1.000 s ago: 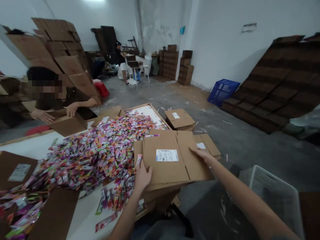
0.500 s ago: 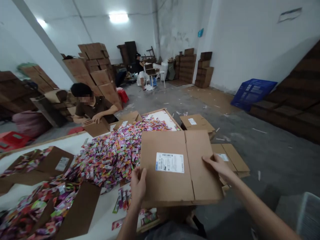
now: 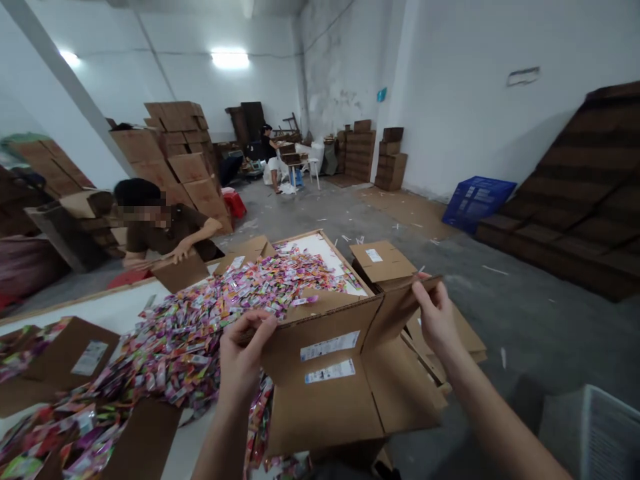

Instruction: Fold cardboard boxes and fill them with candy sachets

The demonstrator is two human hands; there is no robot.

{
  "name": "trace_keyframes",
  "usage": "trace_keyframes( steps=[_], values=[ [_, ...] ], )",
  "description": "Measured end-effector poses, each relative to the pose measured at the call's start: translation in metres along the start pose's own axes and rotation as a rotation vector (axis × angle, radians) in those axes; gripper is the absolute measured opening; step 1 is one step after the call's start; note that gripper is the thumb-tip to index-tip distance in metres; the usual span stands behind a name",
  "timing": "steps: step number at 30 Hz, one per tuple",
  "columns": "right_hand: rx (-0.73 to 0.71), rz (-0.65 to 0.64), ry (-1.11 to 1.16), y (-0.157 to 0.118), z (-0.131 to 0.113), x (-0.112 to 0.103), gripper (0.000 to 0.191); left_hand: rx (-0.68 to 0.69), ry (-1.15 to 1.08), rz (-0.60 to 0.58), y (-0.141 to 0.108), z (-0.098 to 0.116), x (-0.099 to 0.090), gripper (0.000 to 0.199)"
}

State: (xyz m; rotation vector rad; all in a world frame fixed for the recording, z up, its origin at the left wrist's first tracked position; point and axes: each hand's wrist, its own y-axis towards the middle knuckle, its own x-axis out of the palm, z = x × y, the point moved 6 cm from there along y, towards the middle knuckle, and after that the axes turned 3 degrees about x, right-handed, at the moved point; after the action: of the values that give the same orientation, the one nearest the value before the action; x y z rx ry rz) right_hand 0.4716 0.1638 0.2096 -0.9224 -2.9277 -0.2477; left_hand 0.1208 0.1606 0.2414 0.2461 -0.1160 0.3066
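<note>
My left hand [image 3: 245,350] pinches the upper left flap of a brown cardboard box [image 3: 320,407], and my right hand [image 3: 435,317] pinches the flap on its far right. The box stands opened out in front of me, with white shipping labels [image 3: 330,347] on its inner face. Its bottom is hidden from view. To the left, a large heap of pink and multicoloured wrapped sweet packets [image 3: 280,280] covers a white table [image 3: 107,310], reaching close to my left hand. Flat brown cardboard sheets [image 3: 75,357] lie among the packets.
A co-worker [image 3: 165,230] across the table handles a cardboard box [image 3: 181,273]. Folded cartons [image 3: 383,262] lie on the floor beyond my right hand. A white plastic crate [image 3: 595,433] stands at lower right, a blue crate [image 3: 479,204] by the wall, and carton stacks [image 3: 185,160] at the back.
The flat cardboard box has opened out, with its flaps lifted. My hands have moved from its face to its upper edges, and the view has shifted slightly.
</note>
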Motion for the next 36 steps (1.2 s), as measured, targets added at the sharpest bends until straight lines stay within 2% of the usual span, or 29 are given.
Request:
trace_keyframes(
  steps=[4,6,9,11,13,15,17,19,21,24,26,27,29,31,33,34,36],
  values=[
    [0.111,-0.016,0.132,0.004,-0.009,0.010,0.039,-0.094,0.018,0.092,-0.001,-0.004,-0.003,0.034],
    [0.135,0.001,0.183,0.003,-0.016,0.008,0.031,-0.150,0.032,0.084,0.000,-0.004,-0.002,0.037],
    [0.105,0.007,0.136,-0.009,-0.036,0.005,0.033,-0.259,0.040,-0.086,-0.001,0.005,0.008,0.045],
    [0.103,-0.136,0.034,-0.019,-0.052,0.012,0.040,-0.282,0.040,-0.208,-0.003,0.018,0.017,0.057],
    [0.190,-0.384,-0.029,-0.028,-0.062,0.025,0.049,-0.135,0.127,-0.289,0.001,0.036,0.025,0.065],
    [0.303,-0.586,-0.015,-0.030,-0.065,0.033,0.061,0.107,0.318,-0.350,0.005,0.053,0.032,0.060],
    [0.370,-0.687,0.030,-0.023,-0.061,0.034,0.075,0.267,0.541,-0.403,0.006,0.058,0.037,0.054],
    [0.383,-0.747,0.050,-0.014,-0.050,0.034,0.086,0.319,0.682,-0.468,0.003,0.057,0.043,0.053],
    [0.316,-0.765,-0.041,-0.006,-0.036,0.037,0.093,0.353,0.745,-0.584,-0.007,0.057,0.054,0.050],
    [0.015,-0.636,-0.336,0.004,-0.023,0.044,0.111,0.386,0.870,-0.885,-0.030,0.052,0.086,0.034],
    [-0.142,-0.577,-0.462,0.008,-0.017,0.051,0.123,0.371,0.970,-1.058,-0.036,0.043,0.108,0.048],
    [-0.174,-0.568,-0.476,0.012,-0.013,0.053,0.126,0.351,0.999,-1.125,-0.035,0.038,0.118,0.054],
    [-0.132,-0.605,-0.421,0.021,-0.007,0.054,0.121,0.316,1.002,-1.210,-0.025,0.030,0.133,0.060],
    [0.027,-0.691,-0.286,0.029,-0.001,0.050,0.105,0.314,0.978,-1.224,-0.007,0.025,0.139,0.059],
    [0.196,-0.774,-0.129,0.029,-0.001,0.043,0.090,0.348,0.954,-1.194,0.013,0.022,0.138,0.057],
    [0.237,-0.799,-0.079,0.026,-0.004,0.040,0.086,0.357,0.935,-1.186,0.020,0.019,0.136,0.057],
    [0.218,-0.835,-0.108,0.016,-0.011,0.037,0.081,0.294,0.872,-1.259,0.025,0.005,0.132,0.055]
  ],
)
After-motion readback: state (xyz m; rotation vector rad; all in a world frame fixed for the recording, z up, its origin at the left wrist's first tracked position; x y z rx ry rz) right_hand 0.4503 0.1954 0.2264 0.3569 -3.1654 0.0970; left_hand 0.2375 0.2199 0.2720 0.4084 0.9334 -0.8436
